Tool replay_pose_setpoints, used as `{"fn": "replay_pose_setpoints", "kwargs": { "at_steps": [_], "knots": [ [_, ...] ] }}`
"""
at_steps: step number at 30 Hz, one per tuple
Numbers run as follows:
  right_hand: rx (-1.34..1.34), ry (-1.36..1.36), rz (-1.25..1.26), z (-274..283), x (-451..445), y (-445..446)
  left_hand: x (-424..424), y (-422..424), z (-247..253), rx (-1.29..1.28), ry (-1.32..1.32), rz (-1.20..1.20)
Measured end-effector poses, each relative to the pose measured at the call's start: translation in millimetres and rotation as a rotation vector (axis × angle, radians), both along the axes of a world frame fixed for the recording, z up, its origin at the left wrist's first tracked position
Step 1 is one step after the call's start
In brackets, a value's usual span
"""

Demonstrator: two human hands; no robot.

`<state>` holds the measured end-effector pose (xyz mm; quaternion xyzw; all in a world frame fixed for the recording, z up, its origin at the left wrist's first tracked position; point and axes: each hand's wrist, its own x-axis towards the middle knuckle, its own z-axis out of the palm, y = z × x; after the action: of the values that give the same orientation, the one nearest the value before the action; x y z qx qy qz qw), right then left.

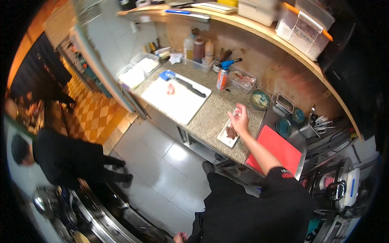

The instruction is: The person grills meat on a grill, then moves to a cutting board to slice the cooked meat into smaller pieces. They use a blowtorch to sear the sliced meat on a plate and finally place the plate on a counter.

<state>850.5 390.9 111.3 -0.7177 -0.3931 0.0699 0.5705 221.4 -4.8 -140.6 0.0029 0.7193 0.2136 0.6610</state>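
Note:
My right hand is over the far end of a narrow white rectangular plate, its thumb and fingers apart. Whether it touches the plate cannot be told. Brown pieces of food, perhaps meat, lie on the near half of this plate. At the bottom edge, low beside my dark clothing, my left hand is blurred and partly cut off. A white cutting board lies to the left on the counter, bearing a black-handled knife, a blue item and a small pinkish piece of food.
A red cutting board lies right of the plate. Behind stand a blow torch, a green bowl with pale food, and squeeze bottles. A wooden shelf overhangs the counter. A person in black stands at left near metal kitchen equipment.

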Motion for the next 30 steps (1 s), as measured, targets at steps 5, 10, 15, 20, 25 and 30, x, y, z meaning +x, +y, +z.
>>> {"fn": "replay_pose_setpoints", "kwargs": {
  "at_steps": [5,10,15,20,25,30],
  "knots": [
    [0.086,-0.105,-0.23,4,95,228,134,302,168,0.779,0.575,-0.837],
    [-0.029,0.044,-0.202,-16,117,268,366,541,353,1.483,0.591,-1.106],
    [0.119,-0.105,0.159,81,51,161,528,604,447,1.947,0.845,-1.405],
    [-0.025,-0.058,-0.087,152,21,40,552,554,466,2.065,0.708,-1.69],
    [-0.132,-0.053,-0.498,157,-38,-44,552,490,434,1.713,-0.158,-1.747],
    [-0.331,-0.093,-0.56,144,-108,-103,497,445,414,0.154,-0.847,-1.563]
  ]
}}
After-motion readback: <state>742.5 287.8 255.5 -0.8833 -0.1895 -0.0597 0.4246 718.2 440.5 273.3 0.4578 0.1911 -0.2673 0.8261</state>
